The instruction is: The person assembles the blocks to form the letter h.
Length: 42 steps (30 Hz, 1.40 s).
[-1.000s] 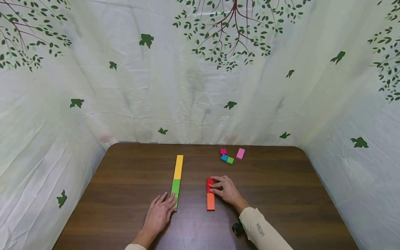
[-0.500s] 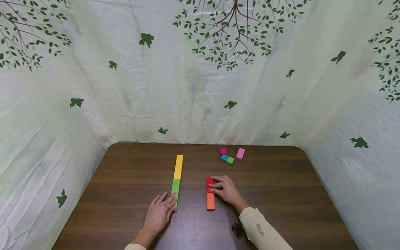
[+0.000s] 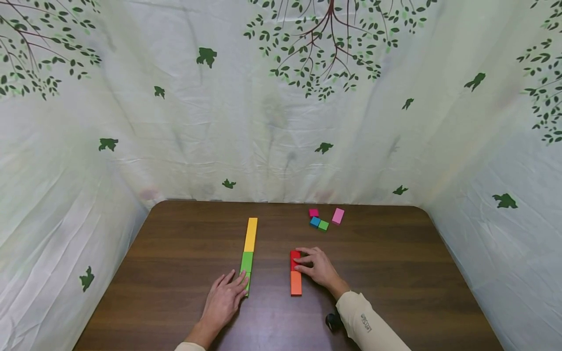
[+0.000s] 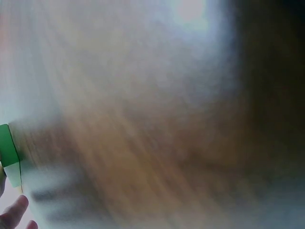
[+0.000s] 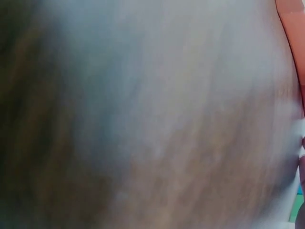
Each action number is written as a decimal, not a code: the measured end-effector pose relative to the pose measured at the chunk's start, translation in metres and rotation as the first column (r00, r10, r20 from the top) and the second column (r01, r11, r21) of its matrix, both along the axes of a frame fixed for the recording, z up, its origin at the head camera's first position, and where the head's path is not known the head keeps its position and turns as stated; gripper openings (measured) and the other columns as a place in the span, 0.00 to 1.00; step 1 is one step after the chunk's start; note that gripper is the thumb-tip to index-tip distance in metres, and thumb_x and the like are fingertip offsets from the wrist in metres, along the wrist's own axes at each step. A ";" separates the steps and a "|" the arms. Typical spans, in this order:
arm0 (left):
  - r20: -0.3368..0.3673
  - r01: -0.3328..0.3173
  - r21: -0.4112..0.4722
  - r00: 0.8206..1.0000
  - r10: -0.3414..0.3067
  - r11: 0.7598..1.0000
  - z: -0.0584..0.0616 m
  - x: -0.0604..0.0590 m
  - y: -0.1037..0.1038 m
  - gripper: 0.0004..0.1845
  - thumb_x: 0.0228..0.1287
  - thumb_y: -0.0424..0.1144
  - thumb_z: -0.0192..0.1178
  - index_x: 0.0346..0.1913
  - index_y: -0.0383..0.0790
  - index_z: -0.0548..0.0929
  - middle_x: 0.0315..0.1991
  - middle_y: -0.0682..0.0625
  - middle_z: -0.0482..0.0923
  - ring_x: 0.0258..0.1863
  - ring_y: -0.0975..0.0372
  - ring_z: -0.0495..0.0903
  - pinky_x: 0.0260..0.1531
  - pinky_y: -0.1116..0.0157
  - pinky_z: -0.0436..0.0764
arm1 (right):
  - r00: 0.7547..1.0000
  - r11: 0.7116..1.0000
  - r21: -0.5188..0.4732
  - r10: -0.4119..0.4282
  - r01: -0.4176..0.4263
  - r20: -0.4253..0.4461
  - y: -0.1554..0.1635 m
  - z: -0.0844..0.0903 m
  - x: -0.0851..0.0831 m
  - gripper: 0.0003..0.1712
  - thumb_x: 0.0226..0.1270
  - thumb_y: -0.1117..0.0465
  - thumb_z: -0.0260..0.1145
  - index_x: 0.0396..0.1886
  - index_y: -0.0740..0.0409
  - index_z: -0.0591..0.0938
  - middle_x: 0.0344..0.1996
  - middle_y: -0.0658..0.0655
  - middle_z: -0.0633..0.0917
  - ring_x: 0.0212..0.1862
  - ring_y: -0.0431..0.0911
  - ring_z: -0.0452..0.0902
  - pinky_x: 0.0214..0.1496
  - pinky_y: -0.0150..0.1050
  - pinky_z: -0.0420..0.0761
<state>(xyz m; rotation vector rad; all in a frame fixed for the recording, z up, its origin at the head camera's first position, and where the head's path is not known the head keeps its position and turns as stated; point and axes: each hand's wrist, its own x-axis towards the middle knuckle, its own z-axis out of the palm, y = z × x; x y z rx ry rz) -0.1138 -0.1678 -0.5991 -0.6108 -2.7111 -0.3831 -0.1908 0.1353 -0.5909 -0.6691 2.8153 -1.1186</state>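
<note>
Leaf-printed cloth hangs round three sides of a dark wooden worktop (image 3: 395, 273). Near its front middle lies a red block (image 3: 294, 261), end to end with an orange block (image 3: 296, 283) that lies nearer the person. The right hand (image 3: 319, 267) rests beside the pair, its fingertips curled onto the red block and pinching it from the right. Well to the left runs a second line: a green block (image 3: 247, 262) touching a yellow block (image 3: 250, 234) at its far end, with another green piece at the near end under the fingertips. The left hand (image 3: 224, 300) lies flat on the worktop, fingers straight and relaxed, their tips touching that near green end. Toward the back edge sit four small blocks close together: magenta (image 3: 313, 212), blue (image 3: 314, 221), green (image 3: 323, 225) and pink (image 3: 337, 215). Both wrist views are blurred, showing only wood grain and a sliver of colour at the edge.
</note>
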 end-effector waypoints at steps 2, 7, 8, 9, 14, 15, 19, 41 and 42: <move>-0.008 0.001 0.003 1.000 -0.001 1.000 -0.001 0.000 0.000 0.18 0.53 0.39 0.69 0.48 0.40 0.87 0.53 0.48 0.82 0.56 0.46 0.78 0.55 0.46 0.72 | 1.000 1.000 -0.010 -0.003 0.004 0.014 0.000 0.000 0.000 0.17 0.59 0.54 0.72 0.48 0.54 0.87 0.59 0.51 0.79 0.55 0.48 0.70 0.58 0.52 0.72; -0.021 0.004 0.007 1.000 -0.004 1.000 -0.001 0.000 0.000 0.17 0.53 0.39 0.69 0.48 0.40 0.87 0.53 0.48 0.83 0.55 0.46 0.78 0.54 0.46 0.73 | 1.000 1.000 -0.022 0.003 -0.003 0.013 -0.001 -0.001 0.000 0.16 0.60 0.55 0.72 0.46 0.54 0.88 0.59 0.52 0.79 0.56 0.50 0.71 0.59 0.53 0.71; -0.021 0.004 0.005 1.000 -0.004 1.000 -0.001 0.000 0.000 0.17 0.53 0.39 0.69 0.47 0.40 0.87 0.52 0.48 0.83 0.55 0.46 0.78 0.54 0.46 0.73 | 1.000 1.000 -0.024 0.005 -0.004 0.012 -0.001 -0.001 0.000 0.16 0.60 0.55 0.72 0.46 0.54 0.88 0.59 0.52 0.79 0.57 0.50 0.71 0.59 0.54 0.71; -0.023 0.005 0.004 1.000 -0.005 1.000 -0.001 0.000 0.000 0.17 0.53 0.39 0.69 0.47 0.40 0.87 0.52 0.48 0.83 0.55 0.46 0.78 0.54 0.46 0.73 | 1.000 1.000 -0.026 0.006 -0.006 0.009 -0.001 -0.002 -0.001 0.15 0.59 0.55 0.72 0.46 0.54 0.88 0.59 0.52 0.79 0.57 0.51 0.71 0.60 0.53 0.71; -0.029 0.006 0.001 1.000 -0.006 1.000 -0.002 0.000 0.000 0.17 0.53 0.40 0.69 0.47 0.40 0.87 0.52 0.49 0.83 0.55 0.46 0.78 0.54 0.46 0.73 | 1.000 0.999 -0.036 0.013 -0.013 -0.017 -0.001 -0.003 -0.001 0.15 0.59 0.55 0.72 0.45 0.54 0.88 0.59 0.53 0.79 0.57 0.51 0.71 0.59 0.53 0.72; -0.028 0.007 0.001 1.000 -0.007 1.000 -0.001 0.000 0.000 0.17 0.53 0.39 0.70 0.47 0.40 0.87 0.52 0.48 0.83 0.55 0.46 0.78 0.54 0.46 0.73 | 1.000 0.999 -0.039 0.013 -0.013 -0.020 -0.001 -0.004 -0.002 0.15 0.59 0.55 0.72 0.45 0.55 0.88 0.59 0.53 0.79 0.57 0.51 0.72 0.59 0.53 0.72; -0.007 0.003 -0.003 1.000 -0.003 1.000 0.000 0.000 0.000 0.17 0.53 0.39 0.69 0.48 0.41 0.87 0.53 0.49 0.82 0.56 0.46 0.78 0.55 0.47 0.72 | 1.000 0.998 -0.056 0.006 -0.008 -0.022 -0.002 -0.004 -0.001 0.15 0.59 0.55 0.72 0.45 0.55 0.88 0.59 0.54 0.79 0.58 0.53 0.71 0.59 0.55 0.72; -0.037 0.009 0.007 0.999 -0.009 1.000 -0.003 0.000 -0.001 0.17 0.52 0.39 0.70 0.47 0.41 0.87 0.52 0.49 0.83 0.54 0.46 0.79 0.54 0.47 0.74 | 0.992 0.952 -0.279 -0.129 0.125 0.005 0.009 -0.012 -0.009 0.14 0.55 0.59 0.75 0.42 0.57 0.88 0.54 0.58 0.80 0.53 0.51 0.76 0.50 0.45 0.79; -0.042 0.012 0.008 0.999 -0.011 1.000 -0.004 0.000 -0.001 0.17 0.52 0.39 0.70 0.47 0.41 0.88 0.52 0.49 0.83 0.54 0.46 0.79 0.53 0.47 0.74 | 0.988 0.946 -0.288 -0.154 0.149 0.006 0.012 -0.012 -0.011 0.14 0.55 0.59 0.75 0.42 0.57 0.88 0.53 0.58 0.80 0.52 0.51 0.76 0.49 0.44 0.79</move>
